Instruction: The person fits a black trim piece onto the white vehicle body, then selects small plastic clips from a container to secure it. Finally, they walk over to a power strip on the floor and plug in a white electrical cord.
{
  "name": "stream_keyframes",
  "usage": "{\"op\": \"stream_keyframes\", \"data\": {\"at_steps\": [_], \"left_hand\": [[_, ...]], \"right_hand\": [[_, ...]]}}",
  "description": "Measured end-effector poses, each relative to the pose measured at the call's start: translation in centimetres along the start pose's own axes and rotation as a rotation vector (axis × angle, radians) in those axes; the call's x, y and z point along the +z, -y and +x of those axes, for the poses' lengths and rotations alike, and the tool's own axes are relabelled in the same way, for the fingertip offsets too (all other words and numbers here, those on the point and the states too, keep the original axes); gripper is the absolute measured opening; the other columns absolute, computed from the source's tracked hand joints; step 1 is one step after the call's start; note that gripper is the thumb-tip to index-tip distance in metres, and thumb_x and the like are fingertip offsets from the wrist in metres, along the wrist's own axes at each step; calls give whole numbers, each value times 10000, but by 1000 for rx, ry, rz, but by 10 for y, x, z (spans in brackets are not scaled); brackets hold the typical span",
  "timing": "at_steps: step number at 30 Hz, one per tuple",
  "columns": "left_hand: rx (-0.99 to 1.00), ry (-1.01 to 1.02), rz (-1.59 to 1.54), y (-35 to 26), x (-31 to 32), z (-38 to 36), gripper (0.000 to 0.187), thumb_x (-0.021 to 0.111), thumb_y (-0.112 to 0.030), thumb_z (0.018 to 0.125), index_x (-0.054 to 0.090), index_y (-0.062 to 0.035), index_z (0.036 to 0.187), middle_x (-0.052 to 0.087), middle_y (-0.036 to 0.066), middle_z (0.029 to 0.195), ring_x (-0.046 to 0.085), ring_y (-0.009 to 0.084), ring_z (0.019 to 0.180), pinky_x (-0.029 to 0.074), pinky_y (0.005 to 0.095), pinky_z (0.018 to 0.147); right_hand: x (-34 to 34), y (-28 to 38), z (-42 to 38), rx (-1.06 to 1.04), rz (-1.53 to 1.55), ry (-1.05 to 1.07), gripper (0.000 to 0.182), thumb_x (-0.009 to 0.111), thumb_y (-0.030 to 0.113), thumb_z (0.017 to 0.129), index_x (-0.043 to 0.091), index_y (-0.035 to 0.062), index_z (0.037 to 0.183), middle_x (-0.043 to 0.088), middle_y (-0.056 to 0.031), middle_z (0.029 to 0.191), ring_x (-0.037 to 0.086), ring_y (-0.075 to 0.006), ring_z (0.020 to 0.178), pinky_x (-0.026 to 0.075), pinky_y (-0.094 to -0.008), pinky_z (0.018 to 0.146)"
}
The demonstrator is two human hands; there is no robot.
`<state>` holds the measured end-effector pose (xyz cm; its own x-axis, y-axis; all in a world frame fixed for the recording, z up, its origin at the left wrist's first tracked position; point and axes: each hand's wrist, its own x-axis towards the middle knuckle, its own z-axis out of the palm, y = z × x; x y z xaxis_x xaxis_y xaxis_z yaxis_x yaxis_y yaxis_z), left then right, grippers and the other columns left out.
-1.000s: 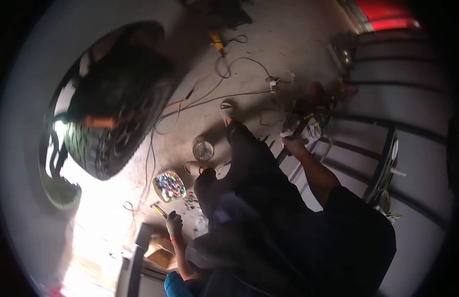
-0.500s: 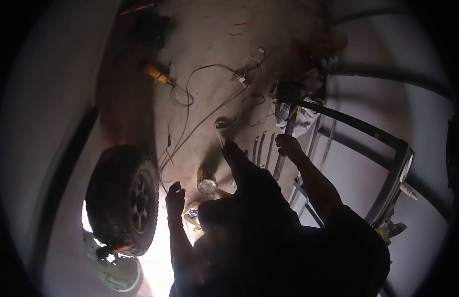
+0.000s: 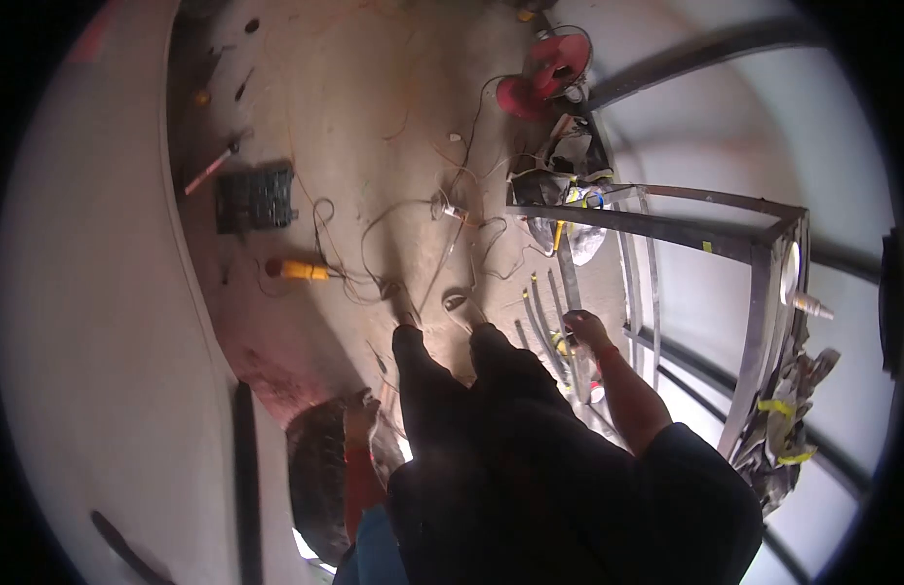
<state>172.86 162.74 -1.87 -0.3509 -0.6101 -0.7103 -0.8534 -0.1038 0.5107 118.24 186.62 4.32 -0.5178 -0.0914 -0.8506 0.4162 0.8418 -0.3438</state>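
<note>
My right hand [image 3: 588, 331] is closed around a long dark metal bar [image 3: 568, 278], which slants up past the fingers toward the metal frame. Just left of it, several thin metal strips [image 3: 539, 310] with yellow-marked ends lie side by side. My left hand [image 3: 359, 421] hangs low in front of a large tire [image 3: 315, 468]; its fingers are dim and blurred. A welded frame of dark metal tubing [image 3: 656, 226] stands to the right, beyond my right hand.
On the floor ahead are a yellow-handled power tool [image 3: 304, 270], a dark tool case [image 3: 255, 199], a hammer [image 3: 210, 168] and tangled cables [image 3: 369, 253]. A red reel [image 3: 544, 78] stands farther off. White walls [image 3: 111, 292] flank both sides.
The view has swung and moved forward, showing the tool case, hammer and red reel more clearly. My right hand still grips the bar; my left hand now overlaps the tire.
</note>
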Motion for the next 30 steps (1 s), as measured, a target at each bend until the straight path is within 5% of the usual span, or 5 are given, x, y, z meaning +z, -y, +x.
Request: {"op": "stream_keyframes", "data": {"at_steps": [17, 19, 23, 24, 30], "left_hand": [[149, -9, 172, -248, -318, 231, 542, 698, -155, 920, 559, 63, 1397, 650, 237, 1352, 638, 316, 1261, 487, 387, 1071], [145, 32, 280, -281, -320, 261, 552, 700, -167, 922, 555, 66, 1400, 648, 244, 1351, 635, 314, 1267, 488, 384, 1069], [213, 92, 528, -292, -327, 312, 516, 711, -231, 915, 617, 23, 1355, 652, 231, 1349, 627, 381, 1258, 478, 438, 1077], [200, 103, 539, -289, -331, 319, 516, 711, -231, 915, 617, 23, 1355, 652, 231, 1349, 627, 381, 1258, 478, 438, 1077], [-161, 317, 383, -337, -344, 395, 509, 729, -213, 893, 621, 35, 1324, 681, 240, 1301, 664, 356, 1221, 525, 427, 1025]], "right_hand": [[66, 118, 27, -55, 327, -148, 366, 718, 404, 928, 756, 76, 1087, 654, -60, 723, 616, -191, 608, 521, -375, 551], [24, 137, 109, -798, -451, -402, 338, 666, 362, 984, 680, 43, 1095, 681, -48, 826, 653, -199, 718, 519, -371, 644], [-73, 328, 181, -623, -268, -594, 476, 594, 539, 990, 743, 88, 1031, 734, -101, 863, 713, -237, 812, 543, -393, 771], [-95, 393, 186, -313, -41, -513, 697, 649, 654, 889, 712, 51, 1231, 733, -217, 1154, 694, -400, 1075, 532, -476, 950], [-173, 585, 379, -434, -519, -749, 653, 706, 534, 864, 629, 109, 1353, 677, -242, 1290, 625, -411, 1238, 493, -485, 1045]]}}
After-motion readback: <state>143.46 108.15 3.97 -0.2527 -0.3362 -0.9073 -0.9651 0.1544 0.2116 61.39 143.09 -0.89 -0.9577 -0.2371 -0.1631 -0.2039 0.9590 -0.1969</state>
